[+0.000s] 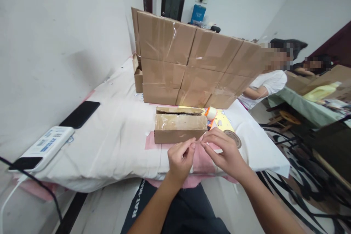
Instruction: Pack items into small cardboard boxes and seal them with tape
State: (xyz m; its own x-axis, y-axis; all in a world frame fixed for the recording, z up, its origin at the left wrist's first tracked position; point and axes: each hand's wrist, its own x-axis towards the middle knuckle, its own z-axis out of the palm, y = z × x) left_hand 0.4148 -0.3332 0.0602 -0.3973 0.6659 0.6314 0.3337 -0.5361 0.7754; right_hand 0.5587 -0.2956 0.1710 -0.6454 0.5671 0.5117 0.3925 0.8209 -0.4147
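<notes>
My left hand (181, 155) is closed in a pinch, thumb against the curled fingers. Close beside it, my right hand (225, 150) bends its thumb and fingers toward the same spot. Something thin and pale seems to lie between the fingertips, too small to make out. Just beyond both hands is a small cardboard box (179, 135) with clear tape over it and a raised flap along its far side. An orange tape dispenser (211, 113) stands at the box's right end. A brown tape roll (232, 138) lies partly behind my right hand.
A tall panel of taped cardboard boxes (189, 58) stands across the cloth-covered table (109, 146). On the left lie a black phone (80, 114) and a white power strip (44, 148) with cables. Two people sit at the right, one near a green-covered table (307, 109).
</notes>
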